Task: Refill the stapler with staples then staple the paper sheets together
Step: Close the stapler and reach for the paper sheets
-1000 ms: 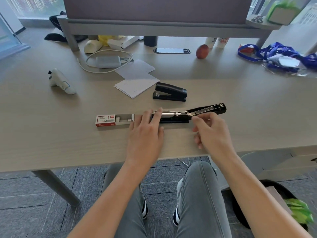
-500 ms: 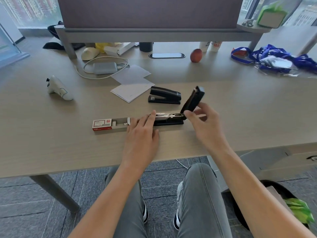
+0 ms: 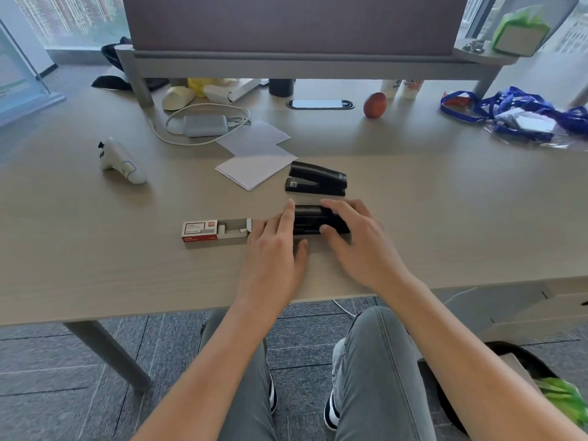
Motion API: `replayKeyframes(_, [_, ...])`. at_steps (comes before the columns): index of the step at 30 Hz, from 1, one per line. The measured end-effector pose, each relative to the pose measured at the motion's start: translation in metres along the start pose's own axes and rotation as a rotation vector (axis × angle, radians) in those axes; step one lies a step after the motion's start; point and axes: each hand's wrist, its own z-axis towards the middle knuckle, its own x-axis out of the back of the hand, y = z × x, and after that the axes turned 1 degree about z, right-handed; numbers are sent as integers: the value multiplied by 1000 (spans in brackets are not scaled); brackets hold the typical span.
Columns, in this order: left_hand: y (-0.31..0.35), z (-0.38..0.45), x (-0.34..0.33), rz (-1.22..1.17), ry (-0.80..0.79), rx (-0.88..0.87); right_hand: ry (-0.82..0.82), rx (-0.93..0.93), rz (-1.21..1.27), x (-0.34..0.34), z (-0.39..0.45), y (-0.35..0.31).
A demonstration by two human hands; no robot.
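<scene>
My right hand [image 3: 359, 246] curls over the closed black stapler [image 3: 313, 219] on the desk [image 3: 95, 256], fingers on top and thumb against its near side. My left hand [image 3: 276, 249] lies nearly flat, fingers straight, fingertips touching the stapler's left end. My hands hide both stapler ends; the open staple box [image 3: 216, 230] sits just left.

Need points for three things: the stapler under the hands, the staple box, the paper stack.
stapler under the hands [image 3: 313, 214], head view, on its black top cover between the two hands.
staple box [image 3: 199, 231], head view, on the red and white sleeve at its left end.
paper stack [image 3: 253, 170], head view, on the top sheet's middle.
</scene>
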Motion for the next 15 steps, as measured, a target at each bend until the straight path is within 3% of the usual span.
replayKeyframes(15, [-3,28,34,-110,3,29,-47,-10,-126,-14,33,-10])
